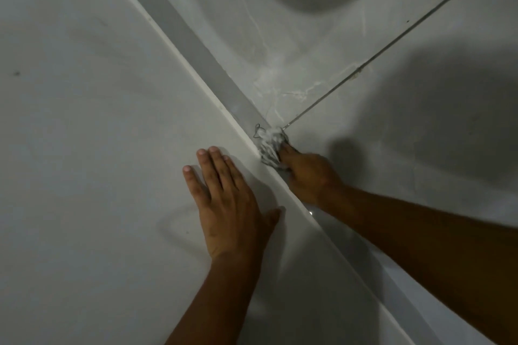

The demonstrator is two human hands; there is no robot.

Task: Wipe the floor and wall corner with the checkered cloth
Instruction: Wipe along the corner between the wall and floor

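The white wall (84, 92) fills the whole left half of the frame, its surface running diagonally from the upper left down to the lower right. The grey tiled floor (350, 87) takes the upper right, crossed by a thin grout line (392, 39) that slants from the top right corner down to the centre. Between wall and floor lies a darker grey baseboard strip (196, 45), also diagonal, and broad shadows darken the floor at top centre and right.

The left hand (227, 204) lies flat on the wall at lower centre, palm down, fingers together and stretched toward the upper left, holding nothing. The right hand (307, 173) reaches in from the lower right edge, its forearm crossing the floor, and it is closed around the checkered cloth (270, 145).

The cloth is bunched into a small wad at the centre of the frame, pressed into the seam where baseboard and floor meet, right at the lower end of the grout line. It sits just beyond the right hand's fingertips, up and to the right of the left hand, apart from it. Its long axis follows the corner seam, upper left to lower right, with a loose thread (257, 131) curling at its upper-left end.
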